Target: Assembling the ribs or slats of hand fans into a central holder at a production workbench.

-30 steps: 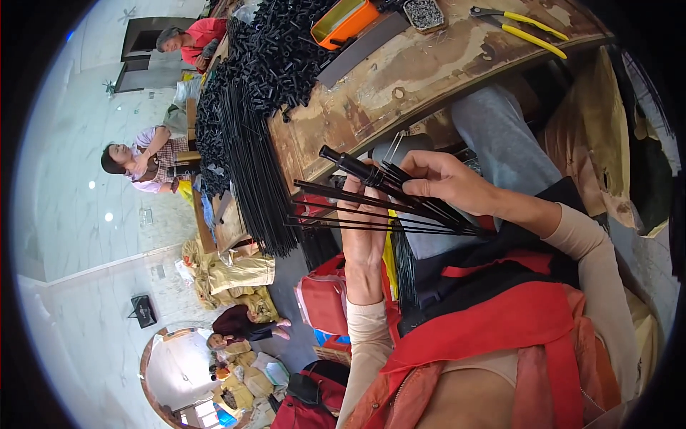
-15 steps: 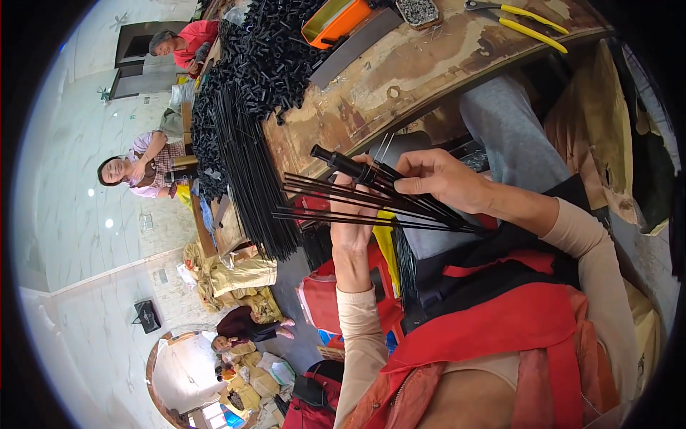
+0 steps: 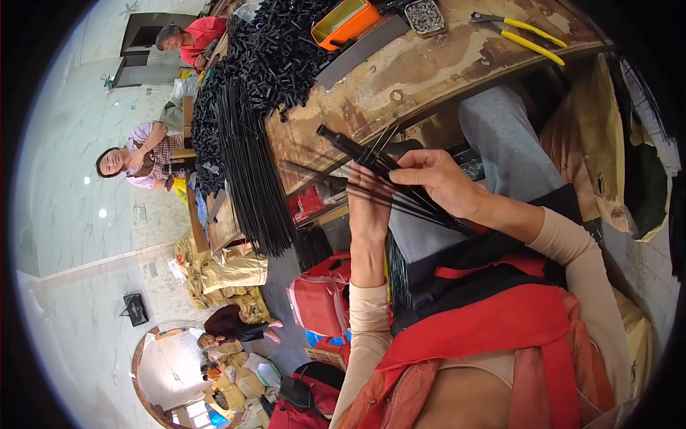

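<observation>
A short black plastic tube [image 3: 337, 139], which looks like an umbrella runner, has several thin black ribs [image 3: 425, 209] fanning from it toward my lap. My left hand [image 3: 368, 196] is behind the ribs, palm up, its fingers wrapped round the tube's lower part and partly hidden. From the right, my right hand [image 3: 436, 180] pinches thumb against fingers at the ribs, just below the tube. One or two thin rods stick up between the hands. Some ribs on the left are smeared by motion.
The worn wooden bench [image 3: 436, 75] carries a heap of black tubes [image 3: 279, 53], a rib bundle [image 3: 246, 171], an orange box [image 3: 345, 23], a tray of small metal bits [image 3: 425, 17] and yellow-handled pliers [image 3: 525, 37]. Other people are on the left. A red stool [image 3: 318, 304] stands beside my left arm.
My left hand has shifted slightly right, and the ribs that stuck out left have swung closer to the rest. My right hand keeps its pinch near the tube. The view has turned slightly.
</observation>
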Action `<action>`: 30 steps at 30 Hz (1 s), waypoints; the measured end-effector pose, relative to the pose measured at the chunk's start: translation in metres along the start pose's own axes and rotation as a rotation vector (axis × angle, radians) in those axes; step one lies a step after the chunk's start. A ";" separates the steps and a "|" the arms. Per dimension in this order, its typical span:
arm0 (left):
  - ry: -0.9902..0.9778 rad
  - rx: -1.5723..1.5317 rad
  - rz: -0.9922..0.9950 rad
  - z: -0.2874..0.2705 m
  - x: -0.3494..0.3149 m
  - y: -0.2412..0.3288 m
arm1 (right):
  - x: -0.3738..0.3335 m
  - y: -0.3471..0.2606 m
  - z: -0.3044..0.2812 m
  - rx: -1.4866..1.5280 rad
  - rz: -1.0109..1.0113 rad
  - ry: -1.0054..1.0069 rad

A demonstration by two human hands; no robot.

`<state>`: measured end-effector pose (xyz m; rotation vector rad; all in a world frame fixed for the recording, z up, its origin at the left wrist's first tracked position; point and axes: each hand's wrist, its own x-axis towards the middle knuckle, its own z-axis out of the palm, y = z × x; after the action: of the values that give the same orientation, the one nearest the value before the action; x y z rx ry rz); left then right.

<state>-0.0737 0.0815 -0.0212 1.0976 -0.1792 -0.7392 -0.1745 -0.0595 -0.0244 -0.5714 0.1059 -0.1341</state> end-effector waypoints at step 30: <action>0.173 0.379 0.277 0.073 -0.046 0.034 | -0.022 0.013 0.018 -0.081 -0.241 0.008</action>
<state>-0.1278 0.0638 0.0517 1.4560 -0.3255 -0.3656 -0.1923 -0.0359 -0.0154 -0.6635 0.0496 -0.3675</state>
